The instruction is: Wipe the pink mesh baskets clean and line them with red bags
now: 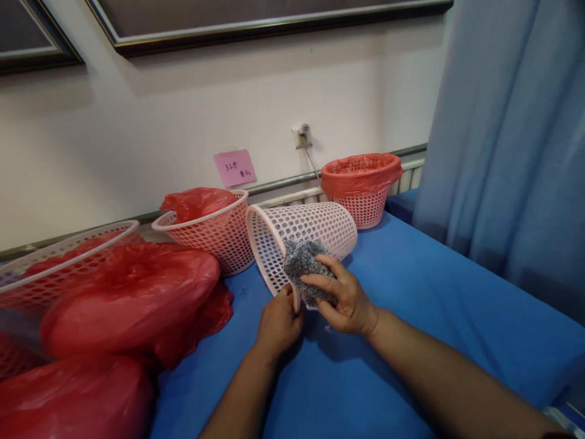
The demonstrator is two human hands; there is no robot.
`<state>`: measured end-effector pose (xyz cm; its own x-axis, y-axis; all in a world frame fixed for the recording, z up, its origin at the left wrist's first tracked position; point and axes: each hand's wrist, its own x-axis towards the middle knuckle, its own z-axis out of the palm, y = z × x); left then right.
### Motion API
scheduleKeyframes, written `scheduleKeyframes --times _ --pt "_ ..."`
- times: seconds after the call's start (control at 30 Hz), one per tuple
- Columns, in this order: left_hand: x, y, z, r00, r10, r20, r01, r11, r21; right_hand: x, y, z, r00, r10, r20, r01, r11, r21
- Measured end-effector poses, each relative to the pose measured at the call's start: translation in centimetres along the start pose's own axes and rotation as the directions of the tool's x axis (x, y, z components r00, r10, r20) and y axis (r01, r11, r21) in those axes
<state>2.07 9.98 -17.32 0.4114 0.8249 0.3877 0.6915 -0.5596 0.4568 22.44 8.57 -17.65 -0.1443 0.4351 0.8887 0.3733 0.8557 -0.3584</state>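
A pale pink perforated plastic basket (315,222) lies on its side on the blue-covered table, its mouth facing left and toward me. My left hand (280,323) is closed on the near part of its rim. In my right hand (345,296) is a bunched grey speckled cloth (305,265), pressed against the outside of the basket just behind the rim. The fingers are spread over the cloth, and part of the basket wall is hidden behind it.
A basket lined with a red bag (361,177) stands at the back right. Further left is another basket (228,238) with red plastic in it. Filled red plastic bags (137,299) lie at the left. A blue curtain (507,134) hangs on the right.
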Motion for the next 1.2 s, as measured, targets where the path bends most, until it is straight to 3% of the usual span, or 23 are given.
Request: scheduleKeyframes --times 0.07,0.13,0.23,0.27,0.33,0.4,0.43,0.47,0.5,0.57,0.63,0.67,0.73,0.8,0.9,0.97,1.0,1.07,1.1,1.13,1.17,1.2 --pt "0.1 0.5 -0.6 0.991 0.032 -0.128 -0.039 0.998 -0.051 -0.1 -0.9 0.5 0.999 -0.026 0.025 0.026 0.999 0.018" --pt "0.2 1.0 -1.1 0.968 0.046 -0.247 -0.07 0.994 -0.088 -0.3 -0.3 0.7 0.999 -0.02 0.041 0.021 1.0 -0.018" --pt "0.3 1.5 -1.5 0.958 0.059 -0.281 -0.092 0.99 -0.106 -0.5 3.3 0.2 0.977 0.174 -0.122 -0.189 0.974 -0.125" --pt "0.3 1.6 -1.4 0.962 0.067 -0.264 -0.098 0.99 -0.106 -0.6 4.9 -0.2 0.928 0.292 -0.232 -0.328 0.935 -0.136" --pt "0.1 1.7 -1.1 0.973 0.087 -0.214 -0.106 0.991 -0.077 -0.6 8.1 -1.2 0.745 0.509 -0.43 -0.596 0.799 -0.087" --pt "-0.1 1.7 -0.7 0.983 0.102 -0.152 -0.107 0.994 -0.028 -0.4 10.3 -2.2 0.589 0.621 -0.517 -0.733 0.68 -0.017" --pt "-0.3 1.6 -0.5 0.986 0.104 -0.127 -0.106 0.994 -0.003 -0.3 10.8 -2.5 0.556 0.638 -0.533 -0.754 0.657 0.0" --pt "-0.4 1.6 -0.3 0.989 0.103 -0.106 -0.102 0.995 0.018 -0.2 10.7 -2.5 0.564 0.629 -0.535 -0.746 0.666 -0.003" --pt "-0.5 1.5 -0.2 0.991 0.099 -0.086 -0.096 0.995 0.036 -0.1 10.1 -2.4 0.605 0.597 -0.526 -0.712 0.702 -0.022" --pt "-0.5 1.3 0.1 0.995 0.082 -0.048 -0.078 0.995 0.062 0.0 7.5 -1.6 0.746 0.483 -0.459 -0.579 0.811 -0.087" --pt "-0.6 1.2 0.1 0.998 0.066 -0.02 -0.064 0.996 0.066 -0.1 4.0 -0.6 0.903 0.302 -0.306 -0.358 0.922 -0.147" --pt "-0.6 1.2 0.1 0.998 0.061 -0.006 -0.06 0.997 0.054 -0.2 2.2 -0.1 0.956 0.204 -0.211 -0.237 0.96 -0.148" --pt "-0.5 1.1 0.0 0.998 0.056 0.017 -0.056 0.998 0.011 -0.5 -0.4 0.6 0.997 0.037 -0.073 -0.045 0.993 -0.11" --pt "-0.5 1.1 -0.2 0.997 0.06 0.043 -0.059 0.998 -0.024 -0.7 -1.0 0.8 0.998 -0.044 -0.036 0.04 0.994 -0.103" --pt "-0.3 1.1 -0.2 0.995 0.073 0.068 -0.072 0.997 -0.027 -0.8 1.8 0.1 0.992 0.033 -0.118 -0.058 0.974 -0.217" --pt "-0.3 1.1 -0.2 0.994 0.08 0.078 -0.08 0.997 -0.001 -0.7 5.3 -1.1 0.938 0.227 -0.263 -0.298 0.914 -0.276" --pt "-0.3 1.1 -0.2 0.993 0.08 0.088 -0.082 0.996 0.018 -0.6 7.1 -1.7 0.866 0.355 -0.352 -0.455 0.851 -0.262" --pt "-0.3 1.2 -0.1 0.991 0.08 0.112 -0.087 0.994 0.06 -0.4 9.9 -3.0 0.658 0.579 -0.482 -0.717 0.677 -0.165" --pt "-0.3 1.3 -0.1 0.989 0.078 0.122 -0.087 0.993 0.075 -0.3 10.7 -3.5 0.571 0.644 -0.509 -0.788 0.604 -0.119" --pt "-0.3 1.3 -0.2 0.988 0.074 0.133 -0.086 0.993 0.085 -0.1 11.1 -3.8 0.526 0.675 -0.518 -0.819 0.567 -0.093" --pt "-0.3 1.3 -0.2 0.987 0.07 0.142 -0.084 0.992 0.092 0.0 10.9 -3.9 0.533 0.671 -0.516 -0.813 0.575 -0.093" --pt "-0.3 1.3 -0.3 0.986 0.065 0.151 -0.081 0.992 0.098 0.1 10.2 -3.7 0.588 0.633 -0.505 -0.772 0.625 -0.116"
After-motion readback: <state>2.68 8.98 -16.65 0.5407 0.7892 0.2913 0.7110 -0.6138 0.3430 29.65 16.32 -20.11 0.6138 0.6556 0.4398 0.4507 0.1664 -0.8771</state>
